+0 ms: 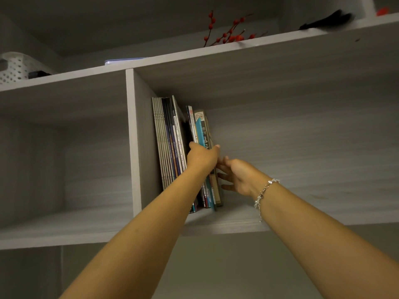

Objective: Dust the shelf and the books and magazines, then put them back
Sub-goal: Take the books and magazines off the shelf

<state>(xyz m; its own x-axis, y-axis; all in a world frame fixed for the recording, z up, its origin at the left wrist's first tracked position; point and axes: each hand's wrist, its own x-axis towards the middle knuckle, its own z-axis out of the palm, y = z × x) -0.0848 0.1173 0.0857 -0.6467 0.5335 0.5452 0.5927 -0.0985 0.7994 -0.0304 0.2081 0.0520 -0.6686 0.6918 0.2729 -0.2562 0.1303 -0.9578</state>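
Books and magazines [172,139] stand upright at the left end of the shelf [237,219], against its divider. The left hand [201,157] grips the rightmost few, thumb one side, fingers the other. Just right of them, the right hand [236,175] lies open, fingertips touching the outermost cover.

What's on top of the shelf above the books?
On the top board lie a twig of red berries, a black duster, a white basket and a flat pale thing. The board's edge hides their bottoms and whatever lies farther back.
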